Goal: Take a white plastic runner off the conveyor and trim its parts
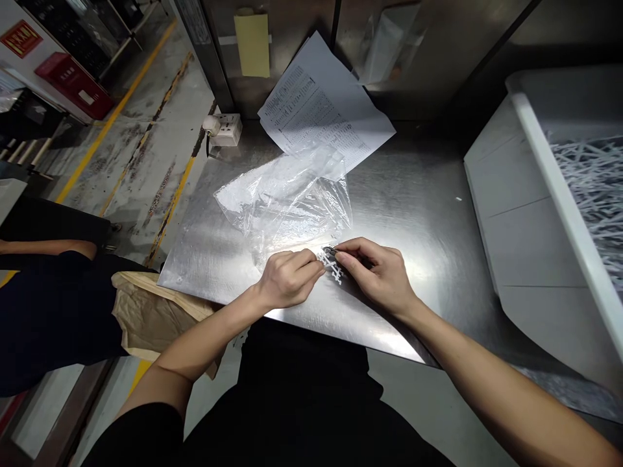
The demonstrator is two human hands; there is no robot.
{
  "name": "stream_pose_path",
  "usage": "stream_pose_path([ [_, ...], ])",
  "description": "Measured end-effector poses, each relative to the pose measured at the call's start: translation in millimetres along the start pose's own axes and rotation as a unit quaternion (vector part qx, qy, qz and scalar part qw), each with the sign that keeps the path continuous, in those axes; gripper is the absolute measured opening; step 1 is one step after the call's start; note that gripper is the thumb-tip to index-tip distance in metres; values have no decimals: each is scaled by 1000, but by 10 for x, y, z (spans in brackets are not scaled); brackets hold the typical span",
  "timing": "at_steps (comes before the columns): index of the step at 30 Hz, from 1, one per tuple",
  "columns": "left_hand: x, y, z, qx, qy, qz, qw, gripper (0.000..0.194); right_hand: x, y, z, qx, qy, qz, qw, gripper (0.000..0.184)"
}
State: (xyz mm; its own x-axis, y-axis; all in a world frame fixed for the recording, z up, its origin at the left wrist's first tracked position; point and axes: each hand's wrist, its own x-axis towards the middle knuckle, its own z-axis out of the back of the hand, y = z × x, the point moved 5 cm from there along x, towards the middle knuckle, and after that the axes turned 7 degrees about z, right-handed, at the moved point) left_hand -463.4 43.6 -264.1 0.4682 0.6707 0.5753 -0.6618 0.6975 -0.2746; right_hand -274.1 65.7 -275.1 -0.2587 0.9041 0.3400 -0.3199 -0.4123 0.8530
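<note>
Low over the near part of the metal table, my left hand (292,279) is closed on a small white branched plastic piece (335,269). The piece looks like a moulded sprue with several short arms. My right hand (382,272) pinches a small dark metal tool (329,251) between thumb and forefinger. The tool's tip meets the white piece close to my left fingertips; its exact kind is too small to make out. Just beyond both hands lies a crumpled clear plastic bag (292,201).
Printed sheets (321,97) lean at the back of the steel table (409,194), near a white power socket (226,130). On the right stands a large white bin (516,194) of thin white plastic pieces. A brown paper bag (150,318) and another person's arm (53,248) are at left.
</note>
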Motion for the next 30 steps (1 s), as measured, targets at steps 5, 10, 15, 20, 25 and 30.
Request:
stream_pose_path([
  [5,2,9,-23,-10,12,8,1000,15,1,-12,7,-1,-2,-22,1000,9],
  [10,4,9,-41,-9,22,12,1000,16,-6,-18,19,-9,2,-21,1000,10],
  [15,9,11,-42,-4,19,13,1000,21,-13,22,14,-21,-2,0,1000,8],
  [20,12,6,-35,-1,11,11,1000,23,-3,100,28,-33,-15,60,998,8],
  [25,10,5,-31,-2,10,12,1000,21,12,130,70,-33,-22,65,997,8],
  [30,7,20,-41,0,18,17,1000,18,10,189,55,-8,5,62,998,8],
])
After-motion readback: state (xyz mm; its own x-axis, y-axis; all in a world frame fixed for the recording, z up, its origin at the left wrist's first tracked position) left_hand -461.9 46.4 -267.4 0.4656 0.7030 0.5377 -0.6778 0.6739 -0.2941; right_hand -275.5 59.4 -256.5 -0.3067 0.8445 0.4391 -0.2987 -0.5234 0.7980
